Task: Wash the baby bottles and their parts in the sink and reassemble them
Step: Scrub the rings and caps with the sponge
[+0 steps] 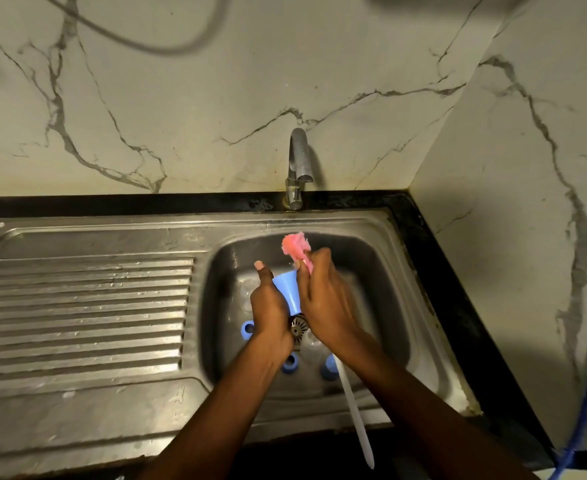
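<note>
Sink mid-basin, left hand holds blue cap, right hand grips brush

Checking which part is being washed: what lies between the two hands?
Head view: a light blue bottle cap, gripped by the left hand, lies between it and the right hand, which holds a pink sponge; the drain strainer shows below.
</note>
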